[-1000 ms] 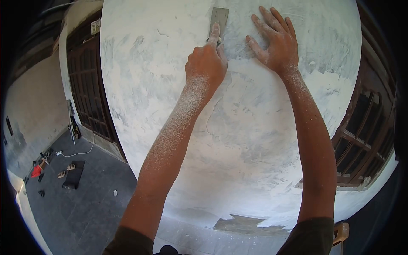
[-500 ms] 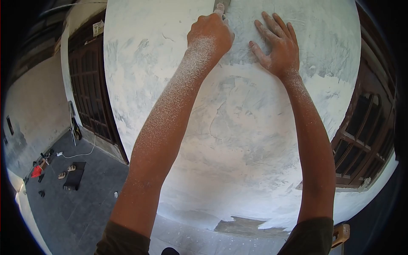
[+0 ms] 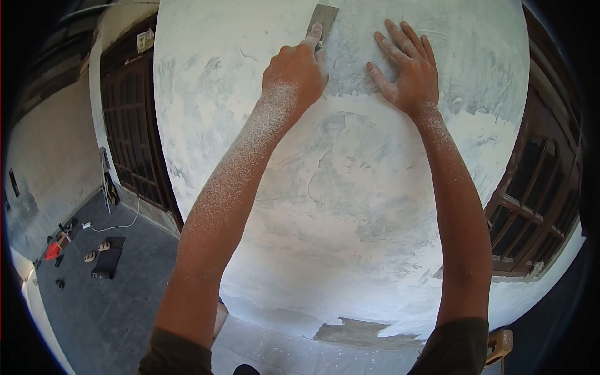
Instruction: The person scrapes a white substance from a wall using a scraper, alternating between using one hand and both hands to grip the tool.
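Metal scraper [image 3: 322, 17] is gripped by the left hand [image 3: 295, 74], forefinger pressing its blade against the plastered wall [image 3: 350, 206]; the right hand [image 3: 407, 67] is spread flat for bracing.

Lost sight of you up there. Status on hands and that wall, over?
Left hand gripping scraper, blade on the wall. Right hand flat on the plaster, fingers spread. White dust on both forearms. Nothing blocking the blade.

Left hand [image 3: 294, 75] gripping scraper [image 3: 322, 22] pressed on wall [image 3: 350, 206], right hand [image 3: 406, 65] flat on wall just right of it, doors [image 3: 128, 119] left of wall, window frame [image 3: 537, 206] right, sandals [image 3: 97, 251] on floor [image 3: 125, 300] lower left
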A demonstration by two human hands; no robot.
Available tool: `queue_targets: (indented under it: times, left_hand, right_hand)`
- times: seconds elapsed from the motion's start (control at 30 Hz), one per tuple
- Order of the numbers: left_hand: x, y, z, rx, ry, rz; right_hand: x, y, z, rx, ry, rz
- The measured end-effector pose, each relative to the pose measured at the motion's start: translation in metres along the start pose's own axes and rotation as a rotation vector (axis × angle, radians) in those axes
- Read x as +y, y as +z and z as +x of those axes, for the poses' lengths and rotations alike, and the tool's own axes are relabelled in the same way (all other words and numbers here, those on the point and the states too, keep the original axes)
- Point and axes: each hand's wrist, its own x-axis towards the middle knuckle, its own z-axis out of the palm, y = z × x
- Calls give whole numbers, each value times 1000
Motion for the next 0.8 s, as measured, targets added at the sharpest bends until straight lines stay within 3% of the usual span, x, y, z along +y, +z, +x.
queue_targets:
  times: [0.2, 0.27, 0.43, 0.73, 0.8]
  left_hand:
    - [-5, -10, 25, -20, 28, 70]
    - [-8, -11, 43, 29, 139, 129]
    - [-47, -22, 16, -55, 233, 242]
    - [-63, -35, 61, -5, 355, 389]
    - [-83, -44, 62, -30, 480, 385]
  right_hand:
    - [0, 2, 0, 9, 5, 3]
    - [0, 2, -1, 4, 11, -3]
    - [1, 0, 0, 3, 14, 6]
    - [-1, 4, -1, 2, 4, -11]
    - [0, 3, 2, 8, 22, -15]
